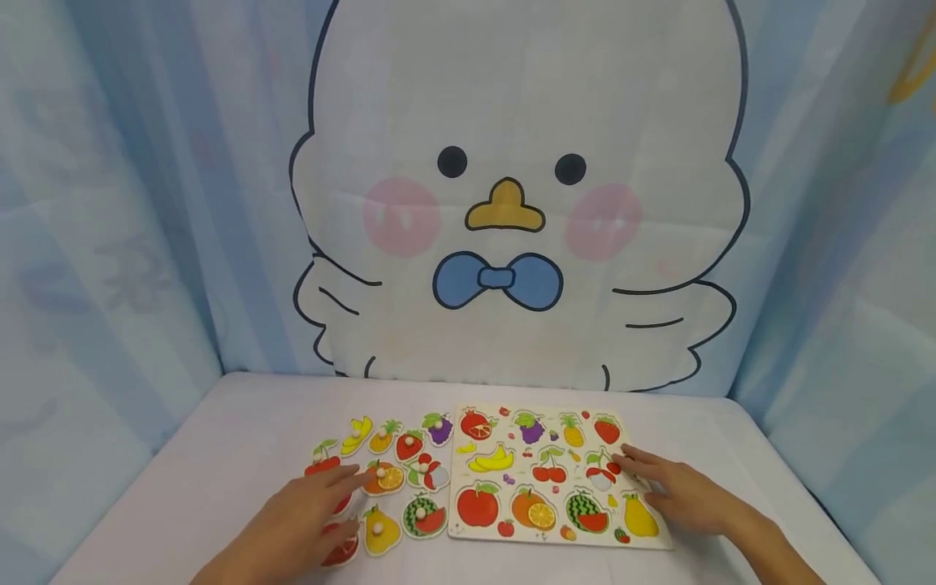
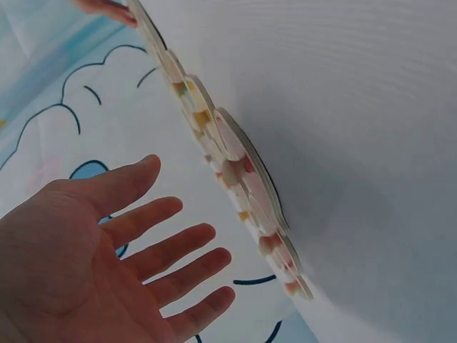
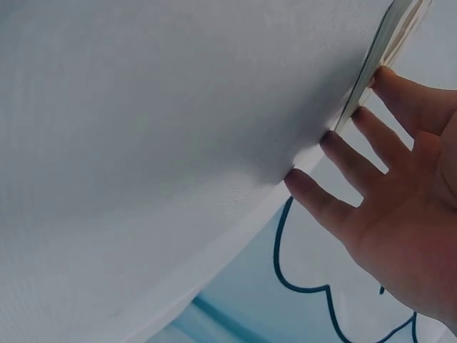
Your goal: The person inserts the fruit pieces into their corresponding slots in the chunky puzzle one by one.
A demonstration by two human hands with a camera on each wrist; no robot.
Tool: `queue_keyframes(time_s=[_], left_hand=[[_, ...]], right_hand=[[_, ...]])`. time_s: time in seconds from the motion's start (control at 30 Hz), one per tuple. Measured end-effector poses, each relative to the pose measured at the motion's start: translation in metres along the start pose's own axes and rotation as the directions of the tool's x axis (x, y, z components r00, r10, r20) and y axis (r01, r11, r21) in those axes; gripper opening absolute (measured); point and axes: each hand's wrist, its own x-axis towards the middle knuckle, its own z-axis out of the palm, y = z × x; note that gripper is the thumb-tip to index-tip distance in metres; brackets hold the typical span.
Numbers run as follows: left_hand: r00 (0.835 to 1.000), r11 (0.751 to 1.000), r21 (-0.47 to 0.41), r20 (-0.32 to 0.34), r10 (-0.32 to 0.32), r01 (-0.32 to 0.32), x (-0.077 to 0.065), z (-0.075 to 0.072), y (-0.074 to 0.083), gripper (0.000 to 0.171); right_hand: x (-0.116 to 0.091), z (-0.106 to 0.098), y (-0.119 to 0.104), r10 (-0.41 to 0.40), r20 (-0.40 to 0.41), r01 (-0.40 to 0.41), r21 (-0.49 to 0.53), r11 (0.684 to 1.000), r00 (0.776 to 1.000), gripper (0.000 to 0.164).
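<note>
A fruit puzzle board [image 1: 512, 479] lies flat on the table, its fruit pictures facing up. Loose knobbed fruit pieces lie to its left, among them an orange piece [image 1: 391, 479], a pear piece [image 1: 381, 534] and a watermelon piece [image 1: 422, 517]. My left hand [image 1: 281, 520] hovers over the leftmost pieces and partly hides the apple and pomegranate ones. In the left wrist view its fingers are spread, holding nothing, apart from the pieces. Along the board's right edge rests my right hand [image 1: 687, 491]; the right wrist view shows thumb and fingertips touching the edge and table, fingers extended.
Farther back on the table [image 1: 241, 422] are banana [image 1: 356, 436], pineapple [image 1: 383, 439], strawberry [image 1: 409, 445] and grape [image 1: 439, 428] pieces, close to the board. Behind the table hangs a curtain [image 1: 504, 341] with a cartoon bird; more curtains flank both sides.
</note>
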Motion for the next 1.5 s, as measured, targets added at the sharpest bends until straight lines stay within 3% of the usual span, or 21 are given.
queue_keyframes(time_s=[0.23, 0.37, 0.6, 0.73, 0.97, 1.33, 1.5], left_hand=[[0.999, 0.999, -0.010, 0.010, -0.041, 0.042, 0.002, -0.003, -0.004, 0.063], [0.999, 0.999, 0.003, 0.025, -0.032, 0.032, 0.004, 0.000, -0.006, 0.061], [0.996, 1.000, 0.004, 0.087, -0.027, 0.027, 0.005, 0.009, -0.008, 0.030], [0.991, 0.999, -0.022, 0.134, -0.026, 0.029, 0.006, 0.014, -0.009, 0.021], [0.992, 1.000, 0.009, 0.127, -0.004, 0.003, 0.009, 0.016, -0.009, 0.015], [0.992, 0.999, 0.038, 0.122, -0.037, 0.033, 0.009, 0.016, -0.013, 0.013], [0.991, 0.999, 0.034, 0.128, -0.035, 0.030, 0.009, 0.012, -0.014, 0.013]], right_hand=[[-0.004, -0.001, 0.003, 0.029, 0.006, -0.029, 0.015, 0.999, 1.000, 0.057], [-0.008, -0.001, 0.005, 0.052, 0.014, -0.053, 0.047, 0.997, 0.999, 0.056], [-0.011, 0.002, 0.013, 0.018, 0.039, -0.020, 0.067, 0.998, 0.999, 0.054], [-0.012, 0.004, 0.015, -0.010, 0.047, 0.007, 0.065, 0.998, 0.999, 0.055], [-0.011, 0.003, 0.014, 0.010, 0.055, -0.013, 0.060, 0.998, 0.998, 0.057], [-0.002, -0.005, 0.011, -0.047, 0.073, 0.045, 0.023, 0.999, 0.996, 0.059], [0.000, -0.012, 0.017, -0.112, 0.079, 0.109, 0.039, 0.993, 0.991, 0.060]])
